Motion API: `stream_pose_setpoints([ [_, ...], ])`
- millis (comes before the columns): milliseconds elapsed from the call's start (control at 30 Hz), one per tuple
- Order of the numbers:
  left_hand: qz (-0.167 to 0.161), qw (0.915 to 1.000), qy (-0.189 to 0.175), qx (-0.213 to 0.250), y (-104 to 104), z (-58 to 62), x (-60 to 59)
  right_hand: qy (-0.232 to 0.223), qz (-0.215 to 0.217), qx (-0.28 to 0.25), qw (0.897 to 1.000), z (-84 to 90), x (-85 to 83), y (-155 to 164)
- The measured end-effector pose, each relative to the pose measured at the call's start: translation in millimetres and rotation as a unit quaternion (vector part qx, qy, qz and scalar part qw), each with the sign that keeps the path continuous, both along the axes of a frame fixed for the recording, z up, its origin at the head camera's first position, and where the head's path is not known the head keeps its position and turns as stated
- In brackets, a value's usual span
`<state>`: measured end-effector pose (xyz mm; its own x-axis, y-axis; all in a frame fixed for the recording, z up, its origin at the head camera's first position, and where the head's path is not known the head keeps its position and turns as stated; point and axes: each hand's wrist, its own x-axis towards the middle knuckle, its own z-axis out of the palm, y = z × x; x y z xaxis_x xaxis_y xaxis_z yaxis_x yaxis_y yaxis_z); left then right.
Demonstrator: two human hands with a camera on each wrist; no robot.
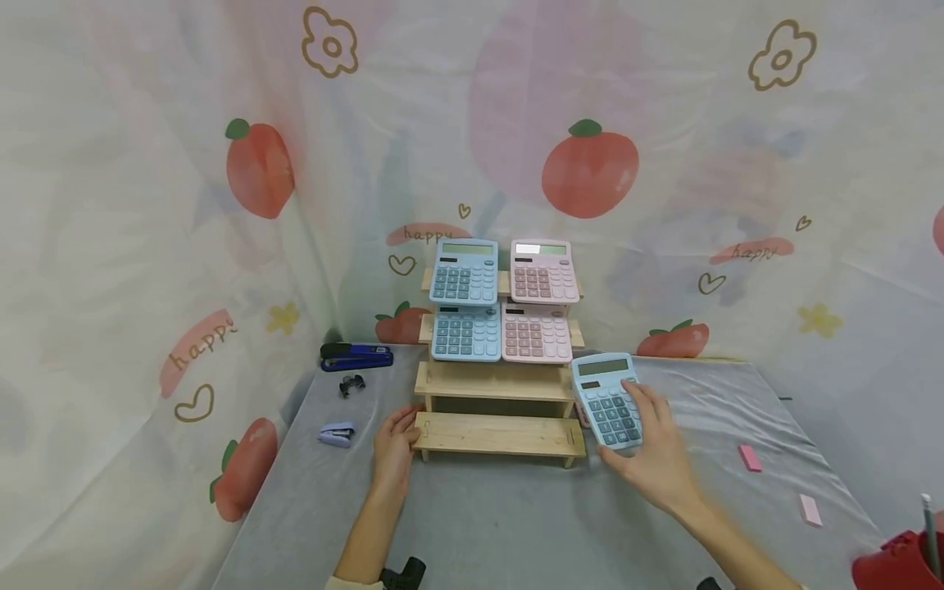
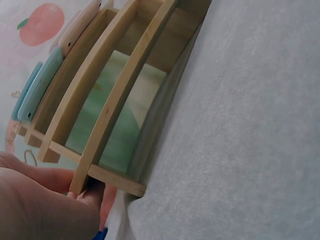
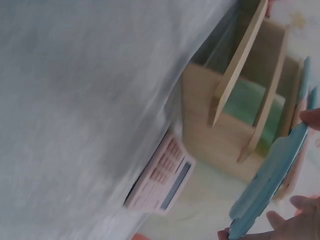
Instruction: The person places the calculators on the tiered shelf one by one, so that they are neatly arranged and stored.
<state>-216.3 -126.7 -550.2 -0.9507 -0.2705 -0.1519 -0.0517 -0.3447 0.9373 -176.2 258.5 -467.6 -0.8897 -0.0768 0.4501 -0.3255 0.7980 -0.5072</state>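
The head view takes in the whole scene: a wooden stepped rack point(image 1: 496, 385) on the grey tabletop point(image 1: 516, 516), with the left hand point(image 1: 393, 449) resting against the left end of its lowest step, fingers loosely curved on the wood. The right hand point(image 1: 652, 455) grips a blue calculator point(image 1: 608, 400) just beside the rack's right end, fingers curled over its right edge and thumb under its lower edge.

Only the right wrist view shows a pink calculator point(image 3: 161, 176) lying flat on the tabletop just beside the rack's side wall; from the head it is almost wholly hidden behind the held one. The left wrist view shows the rack's open underside and the fingers point(image 2: 90, 192) touching its corner.

Counted: three blue calculators, three pink. Two blue and two pink stand on the upper two steps.

Left of the rack lie a dark blue stapler point(image 1: 356, 356), a black clip point(image 1: 351, 383) and a small lilac stapler point(image 1: 337, 433). Two pink erasers point(image 1: 750, 457) lie at the right, a red holder point(image 1: 900, 561) in the corner.
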Motion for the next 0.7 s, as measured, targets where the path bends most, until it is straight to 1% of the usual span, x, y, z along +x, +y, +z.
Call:
stream_pose_setpoints([
  [100,0.003,1.0,0.008,-0.004,0.2,-0.5,0.0,-0.01,0.013,0.003,1.0,1.8,7.9,-13.6],
  [267,0.0,1.0,0.003,0.003,0.7,2.3,0.1,-0.026,0.029,0.007,0.999,3.5,16.6,-33.1],
  [467,0.0,1.0,-0.003,0.004,1.1,2.3,-1.0,-0.035,0.032,0.009,0.999,7.4,17.9,-50.6],
  [600,0.003,0.9999,-0.005,0.008,0.8,0.9,-1.9,-0.043,0.05,0.003,0.998,8.4,17.6,-63.6],
  [700,0.004,0.9999,-0.005,0.008,1.6,0.7,-1.6,-0.041,0.063,0.001,0.997,8.7,15.5,-74.3],
])
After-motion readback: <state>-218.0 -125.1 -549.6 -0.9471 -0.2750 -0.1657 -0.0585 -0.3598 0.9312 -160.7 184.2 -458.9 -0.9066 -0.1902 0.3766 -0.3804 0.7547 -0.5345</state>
